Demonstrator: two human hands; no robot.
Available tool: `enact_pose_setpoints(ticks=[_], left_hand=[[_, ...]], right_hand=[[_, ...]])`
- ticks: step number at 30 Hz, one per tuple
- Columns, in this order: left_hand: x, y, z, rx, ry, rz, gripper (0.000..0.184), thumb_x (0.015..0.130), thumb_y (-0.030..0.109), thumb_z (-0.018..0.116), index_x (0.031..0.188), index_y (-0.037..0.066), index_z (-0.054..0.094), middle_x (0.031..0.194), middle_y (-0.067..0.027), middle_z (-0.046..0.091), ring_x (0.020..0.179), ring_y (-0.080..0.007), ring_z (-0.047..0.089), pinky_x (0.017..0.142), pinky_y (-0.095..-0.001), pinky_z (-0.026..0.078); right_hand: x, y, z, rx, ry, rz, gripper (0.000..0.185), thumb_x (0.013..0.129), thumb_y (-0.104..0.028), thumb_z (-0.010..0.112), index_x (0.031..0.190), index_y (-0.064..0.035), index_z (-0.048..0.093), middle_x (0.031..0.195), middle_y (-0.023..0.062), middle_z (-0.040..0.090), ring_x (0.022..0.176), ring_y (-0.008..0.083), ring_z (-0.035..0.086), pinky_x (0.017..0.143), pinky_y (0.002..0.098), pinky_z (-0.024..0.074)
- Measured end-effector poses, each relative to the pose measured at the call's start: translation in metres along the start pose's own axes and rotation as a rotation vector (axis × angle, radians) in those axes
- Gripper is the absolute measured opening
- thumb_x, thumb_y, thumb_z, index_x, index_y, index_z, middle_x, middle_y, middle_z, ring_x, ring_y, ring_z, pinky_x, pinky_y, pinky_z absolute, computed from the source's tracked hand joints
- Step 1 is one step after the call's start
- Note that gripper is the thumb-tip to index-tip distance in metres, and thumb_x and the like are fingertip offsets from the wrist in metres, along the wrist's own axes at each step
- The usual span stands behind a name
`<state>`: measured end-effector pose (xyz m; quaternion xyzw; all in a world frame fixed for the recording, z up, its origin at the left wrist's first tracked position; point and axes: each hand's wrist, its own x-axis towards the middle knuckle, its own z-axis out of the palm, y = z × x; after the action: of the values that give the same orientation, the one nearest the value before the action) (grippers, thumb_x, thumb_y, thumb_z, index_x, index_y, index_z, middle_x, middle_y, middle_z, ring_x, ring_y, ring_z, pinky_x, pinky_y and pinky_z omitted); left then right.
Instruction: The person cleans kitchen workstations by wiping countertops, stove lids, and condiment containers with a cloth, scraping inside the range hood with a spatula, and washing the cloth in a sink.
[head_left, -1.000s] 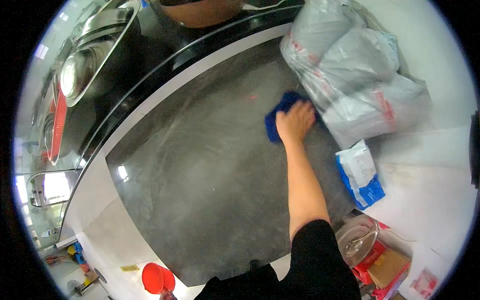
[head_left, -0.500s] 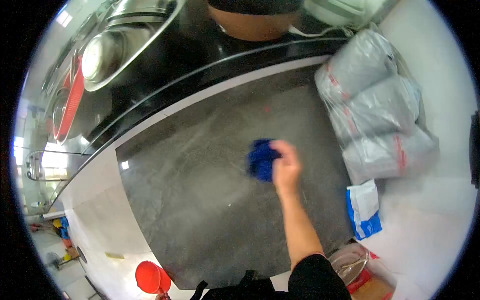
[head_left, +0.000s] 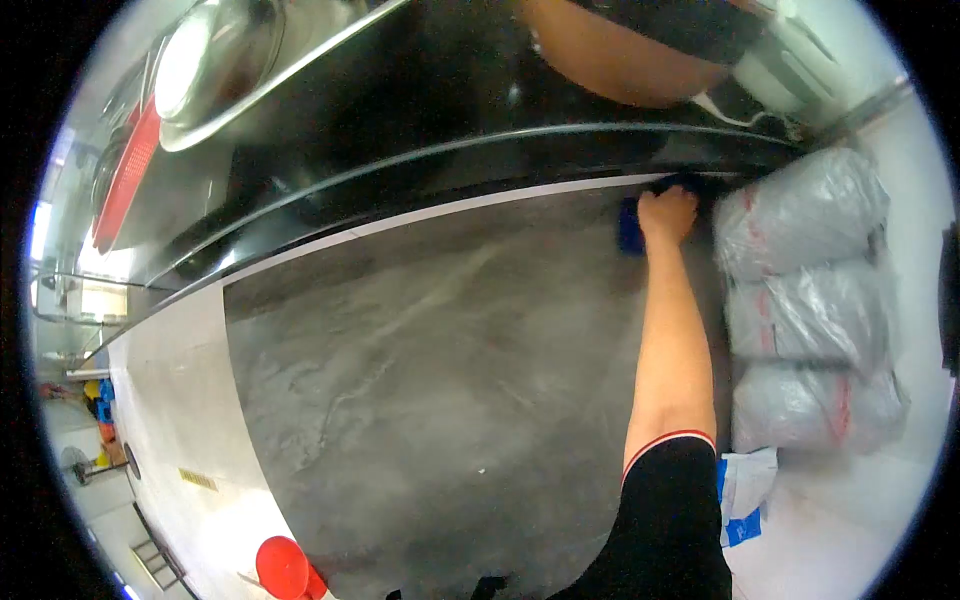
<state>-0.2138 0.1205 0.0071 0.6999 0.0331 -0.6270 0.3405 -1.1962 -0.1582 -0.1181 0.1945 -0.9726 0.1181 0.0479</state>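
My right hand is closed on a dark blue cloth and presses it against a dark grey marbled surface. Hand and cloth are at the far right corner of this surface, close to the black counter's edge, and part of the cloth is hidden under the fingers. A little to their right lie several grey plastic-wrapped packs. My left hand does not show. Low on the left stands a red mug-like container.
A black counter runs along the far side, bearing a brown bowl-like vessel, a metal tray and a red basket. A blue and white packet lies below the packs. One small white speck lies on the grey surface.
My right hand has carried the cloth from the middle of the grey surface away from me and right, to its far corner. The view has shifted too; a hand at the red container has dropped out.
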Motion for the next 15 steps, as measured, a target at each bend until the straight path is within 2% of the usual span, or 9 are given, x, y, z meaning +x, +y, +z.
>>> enact_pose_setpoints(ticks=[2,4,5,8,9,10,12,13,15], left_hand=[[-0.01,0.007,0.007,-0.008,0.195,-0.011,0.021,0.088,0.007,0.061,0.108,0.003,0.059,0.091,-0.0087,0.064,0.073,-0.0145,0.056,0.064,-0.0243,0.051],[0.004,0.003,0.011,-0.024,0.096,-0.079,0.02,0.087,0.006,0.061,0.106,0.002,0.059,0.089,-0.0091,0.064,0.071,-0.0146,0.056,0.063,-0.0244,0.051],[0.011,0.006,0.007,-0.031,0.01,-0.112,0.019,0.087,0.005,0.061,0.105,0.002,0.059,0.089,-0.0096,0.064,0.07,-0.0152,0.056,0.063,-0.0245,0.051],[0.017,0.006,0.001,0.014,-0.097,-0.17,0.016,0.087,0.004,0.06,0.102,0.001,0.059,0.092,-0.0115,0.065,0.072,-0.0168,0.057,0.063,-0.0242,0.052],[0.017,0.004,0.002,0.074,0.002,-0.02,0.015,0.087,0.004,0.059,0.102,0.001,0.059,0.095,-0.0126,0.065,0.072,-0.017,0.057,0.063,-0.0243,0.052],[0.02,0.004,0.0,0.128,0.101,0.137,0.014,0.087,0.005,0.059,0.101,0.001,0.058,0.098,-0.0137,0.066,0.071,-0.0171,0.057,0.063,-0.0245,0.052],[0.035,0.024,-0.01,0.083,-0.008,-0.046,0.018,0.089,0.007,0.057,0.105,0.001,0.058,0.105,-0.0144,0.066,0.071,-0.0164,0.058,0.063,-0.0243,0.053],[0.033,0.028,-0.012,0.092,-0.036,-0.056,0.019,0.089,0.01,0.058,0.106,0.002,0.06,0.11,-0.0139,0.066,0.072,-0.0154,0.059,0.062,-0.0228,0.052],[0.012,0.03,0.024,0.129,-0.02,-0.03,0.016,0.086,0.008,0.059,0.102,0.007,0.06,0.091,-0.0072,0.063,0.064,-0.0133,0.058,0.054,-0.0223,0.049]], right_hand=[[-0.021,-0.011,0.001,0.09,0.005,-0.015,0.049,0.083,-0.031,0.058,0.115,0.0063,0.06,0.129,0.0272,0.054,0.126,0.0409,0.045,0.105,0.0493,0.0375],[-0.039,-0.013,0.003,0.035,0.11,-0.235,0.033,0.079,-0.013,0.06,0.108,0.0037,0.062,0.119,0.0232,0.059,0.115,0.0387,0.054,0.094,0.0455,0.0469],[-0.068,-0.026,-0.01,0.327,0.031,-0.221,0.029,0.076,-0.006,0.06,0.103,0.0008,0.063,0.11,0.0225,0.061,0.108,0.0409,0.056,0.092,0.0475,0.0475],[-0.152,-0.067,-0.025,0.435,-0.066,-0.786,0.024,0.072,0.001,0.056,0.094,-0.0019,0.066,0.106,0.0198,0.062,0.103,0.0391,0.057,0.088,0.047,0.0469],[-0.171,-0.085,-0.023,0.506,-0.204,-0.873,0.026,0.07,0.001,0.057,0.093,-0.0017,0.067,0.108,0.0198,0.061,0.105,0.0387,0.056,0.091,0.0471,0.0462],[-0.194,-0.1,-0.021,0.549,-0.235,-0.914,0.027,0.07,0.001,0.056,0.095,-0.002,0.067,0.111,0.0198,0.061,0.108,0.0384,0.056,0.092,0.0467,0.0457],[-0.235,-0.117,-0.016,0.778,-0.102,-0.985,0.026,0.073,0.001,0.055,0.095,-0.0018,0.067,0.115,0.0175,0.063,0.112,0.036,0.057,0.095,0.0459,0.0459],[-0.25,-0.116,-0.013,0.848,-0.214,-0.994,0.028,0.072,0.002,0.055,0.097,-0.0019,0.068,0.115,0.0169,0.064,0.112,0.0349,0.058,0.096,0.0442,0.0464],[-0.283,-0.103,-0.026,1.046,-0.444,-0.866,0.037,0.07,0.006,0.053,0.102,-0.0025,0.069,0.114,0.0159,0.066,0.111,0.0322,0.06,0.098,0.0397,0.0467]])
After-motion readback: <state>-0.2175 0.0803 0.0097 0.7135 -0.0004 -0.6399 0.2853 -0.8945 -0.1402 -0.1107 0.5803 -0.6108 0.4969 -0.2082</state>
